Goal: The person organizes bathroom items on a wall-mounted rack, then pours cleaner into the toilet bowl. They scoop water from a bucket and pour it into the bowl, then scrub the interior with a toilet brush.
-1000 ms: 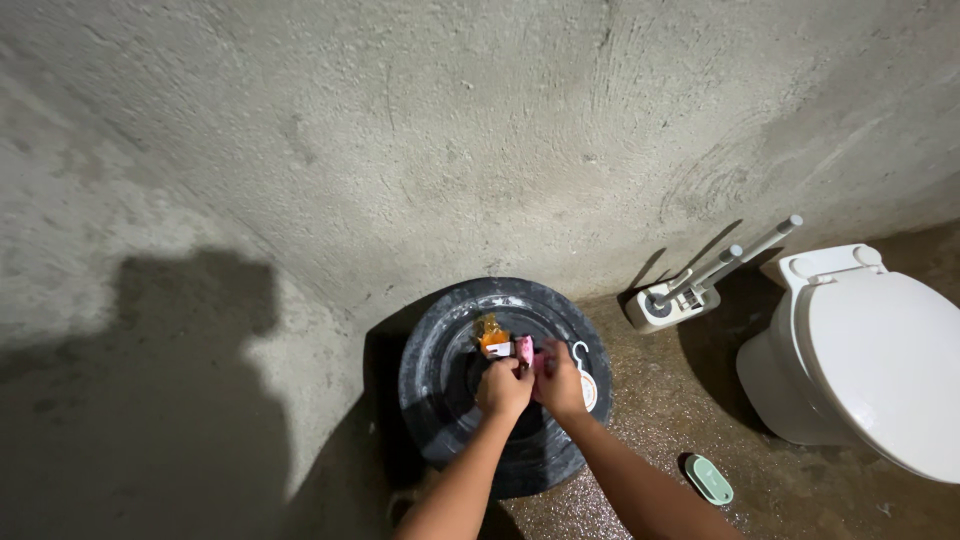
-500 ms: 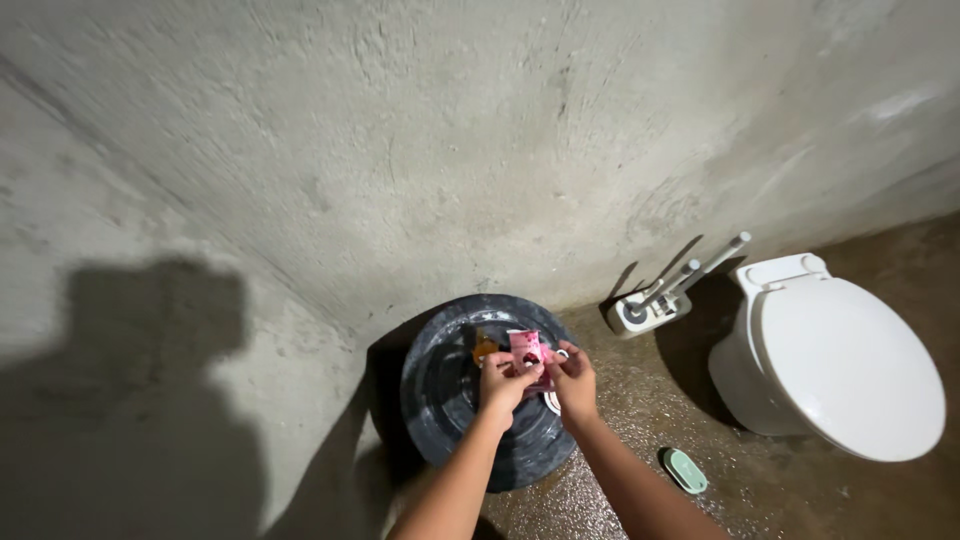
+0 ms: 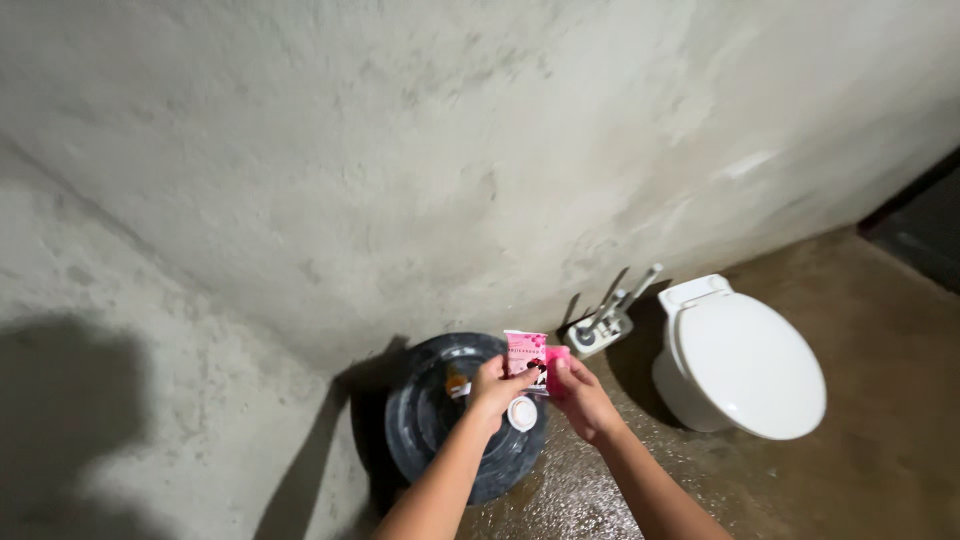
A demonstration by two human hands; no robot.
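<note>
My left hand pinches a small pink and white sachet by its lower edge, held upright above a black drum. Close beside it, my right hand grips a small pink piece next to the sachet. On the drum's lid lie a small orange bottle and a white round cap, just below my hands.
A white toilet with its lid down stands to the right. A white holder with brushes leans at the foot of the bare concrete wall. The floor is wet brown concrete.
Both hands have lifted off the drum lid with the pink sachet, raising it upright. The view has pulled back and swung, so the toilet looks smaller and the green soap case is out of sight.
</note>
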